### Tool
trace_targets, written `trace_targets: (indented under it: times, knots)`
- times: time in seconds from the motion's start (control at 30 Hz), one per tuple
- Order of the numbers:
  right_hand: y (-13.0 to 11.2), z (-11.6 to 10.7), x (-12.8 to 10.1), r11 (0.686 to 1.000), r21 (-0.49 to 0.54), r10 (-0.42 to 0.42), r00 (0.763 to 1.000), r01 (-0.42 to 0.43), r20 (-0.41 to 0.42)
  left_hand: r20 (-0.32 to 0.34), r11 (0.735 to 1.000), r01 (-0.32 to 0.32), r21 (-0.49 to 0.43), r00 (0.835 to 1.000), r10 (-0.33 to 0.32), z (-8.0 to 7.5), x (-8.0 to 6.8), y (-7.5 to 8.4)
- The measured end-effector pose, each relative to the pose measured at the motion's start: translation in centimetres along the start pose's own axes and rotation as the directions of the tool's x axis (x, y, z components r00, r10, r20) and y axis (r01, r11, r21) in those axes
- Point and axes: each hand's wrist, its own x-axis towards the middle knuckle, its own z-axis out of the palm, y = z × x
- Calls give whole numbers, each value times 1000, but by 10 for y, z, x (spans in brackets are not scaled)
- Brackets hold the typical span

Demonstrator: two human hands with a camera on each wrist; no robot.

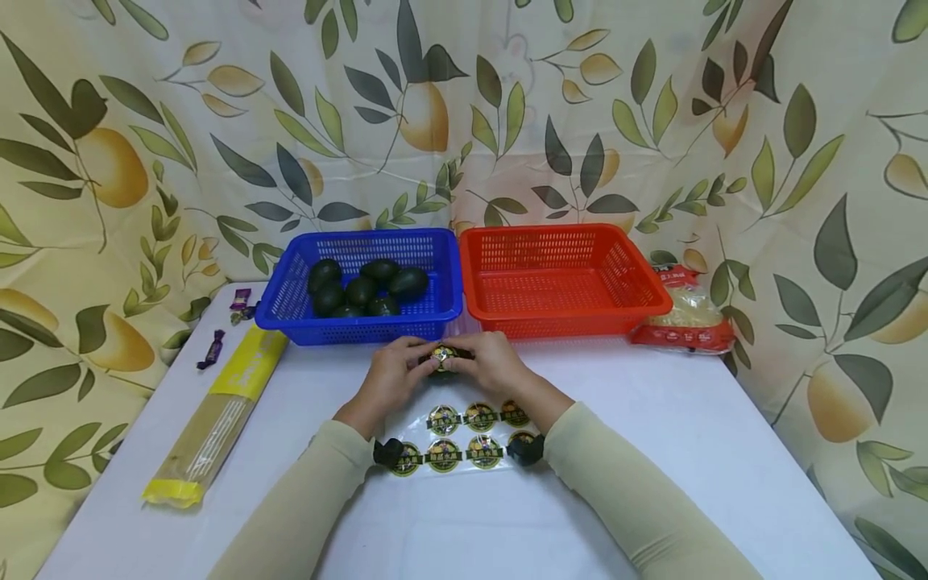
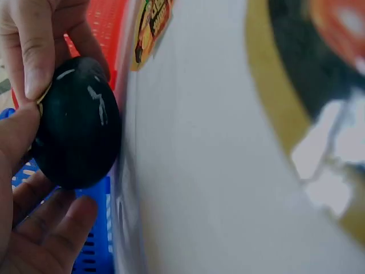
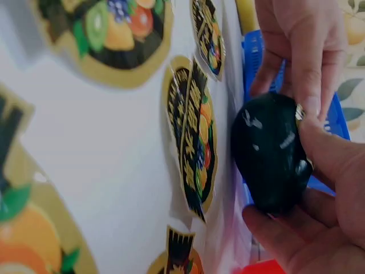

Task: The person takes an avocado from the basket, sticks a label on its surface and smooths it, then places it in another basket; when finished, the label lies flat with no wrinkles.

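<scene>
Both hands, left hand (image 1: 391, 372) and right hand (image 1: 493, 364), pinch one dark avocado (image 2: 77, 123) above the counter (image 1: 725, 451) (by the blue basket (image 1: 290, 302)); press unevenly and your round sticker (image 1: 443, 354) may crease.

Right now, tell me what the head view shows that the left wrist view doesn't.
Only the head view shows both baskets whole: the blue basket with dark avocados in it, the red basket beside it, the yellow packet at the left, and two rows of round stickers on the sticker sheet. Only the left wrist view shows the held avocado's glossy dark skin close up, with fingers around it. Both show the left hand and right hand holding that avocado above the white table.
</scene>
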Motion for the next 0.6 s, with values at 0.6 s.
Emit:
trace_targets:
  times: [0.6]
  knots:
    - [5,-7,15,994,97,31,973,-54,227,160,755,404,-517,912,-379,1,5,-2]
